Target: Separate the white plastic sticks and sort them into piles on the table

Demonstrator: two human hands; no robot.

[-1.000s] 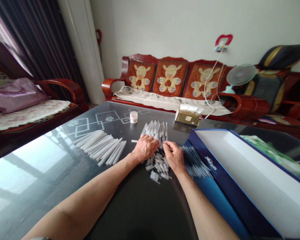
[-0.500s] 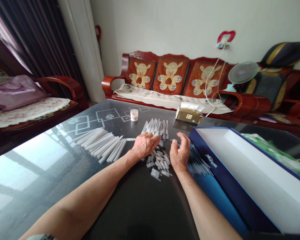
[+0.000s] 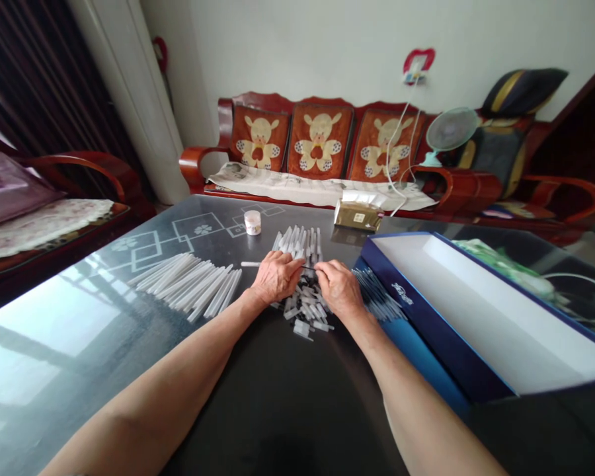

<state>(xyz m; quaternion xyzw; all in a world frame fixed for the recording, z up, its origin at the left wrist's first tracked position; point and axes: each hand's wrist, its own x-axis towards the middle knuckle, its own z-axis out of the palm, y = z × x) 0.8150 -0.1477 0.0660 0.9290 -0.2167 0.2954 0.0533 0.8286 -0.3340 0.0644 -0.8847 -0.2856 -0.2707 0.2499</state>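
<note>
My left hand [image 3: 276,276] is closed around a white pen barrel [image 3: 250,264], whose end sticks out to the left. A thin dark pen refill [image 3: 309,268] spans the small gap between my hands. My right hand [image 3: 341,287] is closed in a pinch on the refill's right end. Below and between the hands lies a heap of small white and black pen caps [image 3: 307,305]. White barrels [image 3: 186,283] lie in a pile to the left. Behind my hands is a row of white-capped pens [image 3: 297,239]. Dark refills [image 3: 381,299] lie right of my right hand.
An open blue box [image 3: 439,314] with a white inside stands at the right, a green-and-white plastic bag [image 3: 508,268] behind it. A small white jar [image 3: 252,223] and a tissue box [image 3: 357,213] stand toward the back of the dark glossy table [image 3: 277,410].
My right hand has moved left and closed on the refill's end; it was open and apart before. The view has shifted slightly to the right. My left hand keeps its hold.
</note>
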